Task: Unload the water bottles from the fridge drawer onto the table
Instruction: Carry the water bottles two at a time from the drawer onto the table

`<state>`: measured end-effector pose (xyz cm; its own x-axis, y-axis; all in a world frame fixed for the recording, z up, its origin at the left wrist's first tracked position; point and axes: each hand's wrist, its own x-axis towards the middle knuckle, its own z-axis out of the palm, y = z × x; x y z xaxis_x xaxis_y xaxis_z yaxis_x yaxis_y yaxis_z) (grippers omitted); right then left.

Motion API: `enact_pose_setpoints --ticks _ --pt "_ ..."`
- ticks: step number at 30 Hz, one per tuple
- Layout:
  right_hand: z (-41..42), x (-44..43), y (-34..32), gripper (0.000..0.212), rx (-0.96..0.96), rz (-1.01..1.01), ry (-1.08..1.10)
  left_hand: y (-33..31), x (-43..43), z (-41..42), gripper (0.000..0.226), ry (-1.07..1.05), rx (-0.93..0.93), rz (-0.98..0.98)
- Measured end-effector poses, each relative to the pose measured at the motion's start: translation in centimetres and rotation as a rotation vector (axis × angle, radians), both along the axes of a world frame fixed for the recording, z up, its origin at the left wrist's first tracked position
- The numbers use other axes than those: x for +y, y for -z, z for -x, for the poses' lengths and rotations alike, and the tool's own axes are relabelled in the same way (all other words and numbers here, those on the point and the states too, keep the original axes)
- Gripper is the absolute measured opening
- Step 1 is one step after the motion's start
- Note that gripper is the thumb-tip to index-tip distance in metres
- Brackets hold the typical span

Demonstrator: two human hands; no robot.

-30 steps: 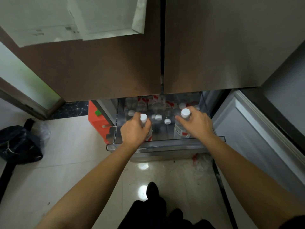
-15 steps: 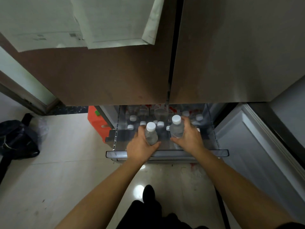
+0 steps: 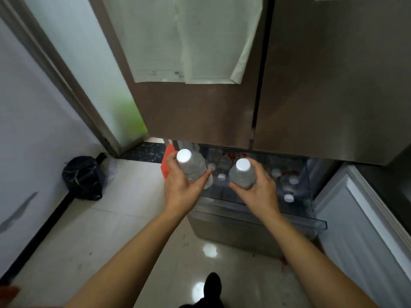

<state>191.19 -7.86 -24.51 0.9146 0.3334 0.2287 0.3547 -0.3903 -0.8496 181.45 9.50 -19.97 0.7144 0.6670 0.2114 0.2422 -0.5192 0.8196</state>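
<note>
Left grip [image 3: 182, 194] is clasping left bottle [image 3: 192, 167], right grip [image 3: 259, 193] is clasping right bottle [image 3: 242, 177], both hovering above fridge drawer [image 3: 320, 224]; probably carrying them to unseen surface next.

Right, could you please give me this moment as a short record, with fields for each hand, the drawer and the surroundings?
left hand: grips a white-capped water bottle, raised out of the drawer
right hand: grips a second water bottle, also raised
fridge drawer: pulled out, more capped bottles inside
upper doors: closed, papers on the left one
floor: black bag at left
table: not in view
</note>
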Motion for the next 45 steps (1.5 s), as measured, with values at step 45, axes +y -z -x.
enact_pose_setpoints --ticks 45 --pt "76.0 75.2 -2.5 0.07 0.162 0.066 -1.48 -1.6 50.1 87.8 0.054 -1.283 -0.009 -0.091"
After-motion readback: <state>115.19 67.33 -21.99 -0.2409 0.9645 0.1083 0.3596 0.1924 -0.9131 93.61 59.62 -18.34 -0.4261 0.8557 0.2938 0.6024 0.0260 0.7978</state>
